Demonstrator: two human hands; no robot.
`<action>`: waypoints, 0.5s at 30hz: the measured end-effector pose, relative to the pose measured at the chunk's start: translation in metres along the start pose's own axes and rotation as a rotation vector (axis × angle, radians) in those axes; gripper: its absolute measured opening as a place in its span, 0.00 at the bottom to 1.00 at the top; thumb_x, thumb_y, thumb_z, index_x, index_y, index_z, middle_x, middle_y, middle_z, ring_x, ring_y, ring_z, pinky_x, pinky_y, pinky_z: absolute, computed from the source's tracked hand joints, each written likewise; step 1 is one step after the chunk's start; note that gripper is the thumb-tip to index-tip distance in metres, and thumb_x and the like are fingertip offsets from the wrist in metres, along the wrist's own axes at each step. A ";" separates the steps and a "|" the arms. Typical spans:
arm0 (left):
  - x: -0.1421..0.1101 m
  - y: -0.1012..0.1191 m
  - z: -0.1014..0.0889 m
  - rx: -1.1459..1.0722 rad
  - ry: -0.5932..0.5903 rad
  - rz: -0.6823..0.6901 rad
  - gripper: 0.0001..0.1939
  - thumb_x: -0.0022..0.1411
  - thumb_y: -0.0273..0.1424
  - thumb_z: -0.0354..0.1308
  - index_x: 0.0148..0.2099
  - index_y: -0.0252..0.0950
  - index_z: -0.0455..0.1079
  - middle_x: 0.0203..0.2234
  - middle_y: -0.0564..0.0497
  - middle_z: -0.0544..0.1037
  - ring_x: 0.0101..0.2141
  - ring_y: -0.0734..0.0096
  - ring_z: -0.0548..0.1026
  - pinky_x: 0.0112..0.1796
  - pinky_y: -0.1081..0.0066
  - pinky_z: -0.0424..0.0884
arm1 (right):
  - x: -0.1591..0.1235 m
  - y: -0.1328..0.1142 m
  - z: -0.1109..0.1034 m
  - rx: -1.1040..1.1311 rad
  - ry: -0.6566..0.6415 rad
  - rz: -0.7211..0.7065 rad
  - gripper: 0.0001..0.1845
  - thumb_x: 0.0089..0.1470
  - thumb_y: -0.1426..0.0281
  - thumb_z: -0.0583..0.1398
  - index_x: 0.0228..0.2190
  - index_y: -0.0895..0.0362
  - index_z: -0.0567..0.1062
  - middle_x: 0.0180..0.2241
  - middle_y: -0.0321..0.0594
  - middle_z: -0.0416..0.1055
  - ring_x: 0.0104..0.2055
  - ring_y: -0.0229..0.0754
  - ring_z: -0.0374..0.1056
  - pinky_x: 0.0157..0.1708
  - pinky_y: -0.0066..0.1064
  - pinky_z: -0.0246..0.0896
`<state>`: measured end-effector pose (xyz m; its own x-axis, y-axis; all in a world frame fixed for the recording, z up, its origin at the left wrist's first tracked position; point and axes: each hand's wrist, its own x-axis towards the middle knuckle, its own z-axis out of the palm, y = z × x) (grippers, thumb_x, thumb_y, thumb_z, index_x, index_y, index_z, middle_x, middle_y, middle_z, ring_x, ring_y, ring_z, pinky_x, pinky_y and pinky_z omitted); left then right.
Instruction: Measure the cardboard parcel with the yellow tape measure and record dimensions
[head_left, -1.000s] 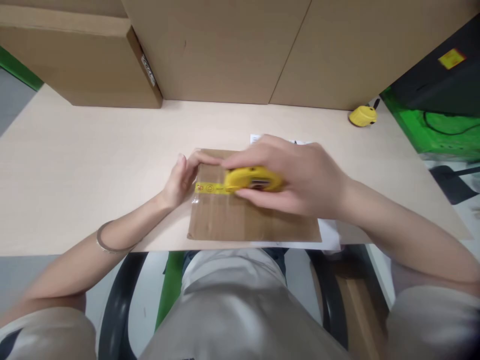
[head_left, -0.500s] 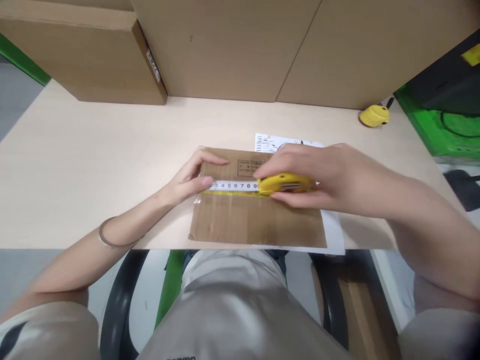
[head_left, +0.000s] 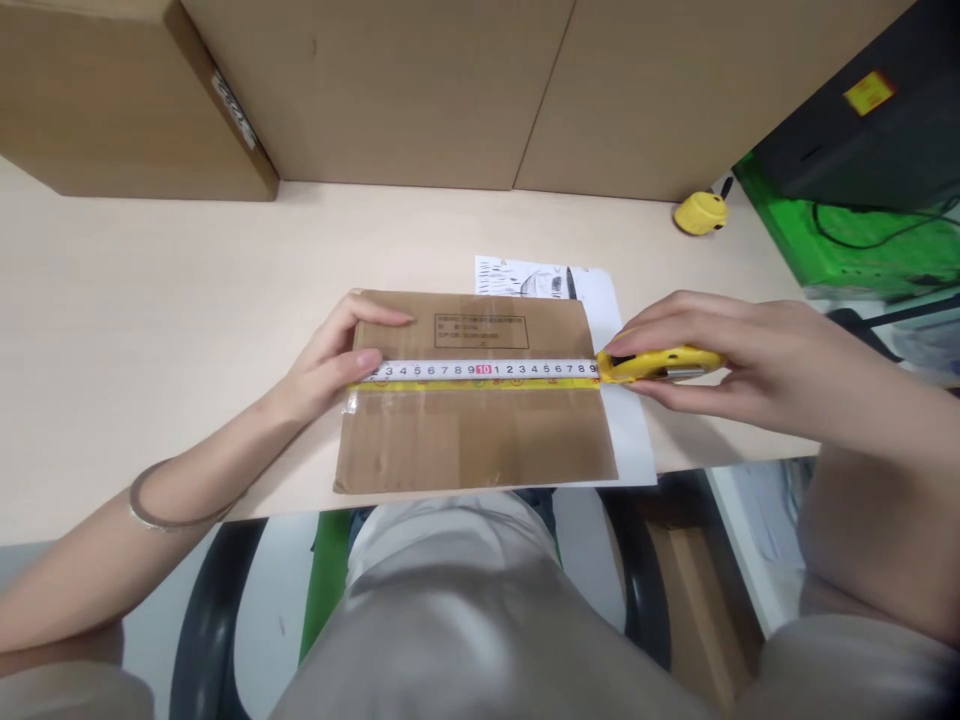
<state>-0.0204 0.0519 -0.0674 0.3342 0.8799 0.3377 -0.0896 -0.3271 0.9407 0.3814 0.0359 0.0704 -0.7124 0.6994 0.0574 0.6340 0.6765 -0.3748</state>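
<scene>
A flat brown cardboard box [head_left: 480,430] with a printed label frame lies near the table's front edge. Across it from left to right stretches the blade [head_left: 450,372] of a tape measure, white with numbers and a yellow lower strip. My left hand [head_left: 341,345] grips the box's left edge; its thumb presses the blade's end down, and that end is hidden. In my right hand [head_left: 690,345] is the yellow tape measure case [head_left: 656,364], held between thumb and fingers just past the box's right edge. Under the box, a white paper sheet [head_left: 634,440] with black drawings sticks out.
Large cardboard boxes [head_left: 420,90] line the back of the table, with another box [head_left: 127,110] at the left. A second yellow tape measure [head_left: 700,213] sits at the back right, near a black case [head_left: 840,130] on a green surface.
My right hand has drawn the tape case rightward, from the box's middle to beyond its right edge, lengthening the blade. My left hand keeps its hold. The view has shifted slightly right.
</scene>
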 end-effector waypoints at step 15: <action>0.007 -0.013 0.008 -0.182 -0.001 0.032 0.31 0.72 0.61 0.45 0.47 0.42 0.76 0.41 0.51 0.81 0.43 0.61 0.79 0.47 0.60 0.77 | 0.138 -0.083 0.051 0.056 -0.055 -0.355 0.22 0.70 0.65 0.57 0.63 0.41 0.71 0.56 0.31 0.76 0.47 0.39 0.75 0.39 0.29 0.62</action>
<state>-0.0093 0.0596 -0.0779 0.3297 0.8696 0.3675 -0.2680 -0.2870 0.9197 0.2151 0.0643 0.0621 -0.9013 0.4086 0.1441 0.3274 0.8602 -0.3910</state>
